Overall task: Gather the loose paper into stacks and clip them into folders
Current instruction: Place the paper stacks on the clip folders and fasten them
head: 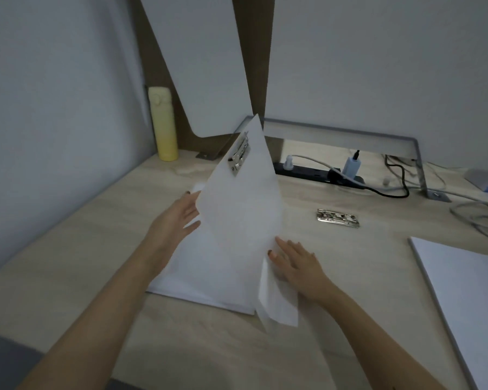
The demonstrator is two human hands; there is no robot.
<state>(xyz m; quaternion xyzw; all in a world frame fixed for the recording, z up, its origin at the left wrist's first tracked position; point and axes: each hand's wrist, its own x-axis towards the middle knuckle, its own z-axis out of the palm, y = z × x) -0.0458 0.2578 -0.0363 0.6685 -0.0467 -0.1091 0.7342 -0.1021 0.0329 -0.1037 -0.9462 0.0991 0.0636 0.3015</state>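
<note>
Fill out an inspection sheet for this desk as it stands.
Surface: pale wooden desk.
Job's things: lifted sheets tilted, metal clip at their top edge; flat paper stack beneath; loose clip; second stack at right.
Clutter: yellow bottle.
Grips: left grip open against lifted sheets; right grip flat on paper.
Cables: power strip, charger, trailing cables.
Surroundings: grey metal riser, plain wall.

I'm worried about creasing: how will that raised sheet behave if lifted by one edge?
Probably floppy: the raised sheet curves between the left hand and right hand. It looks thin, so it is likely light and apt to slide or flutter.
</note>
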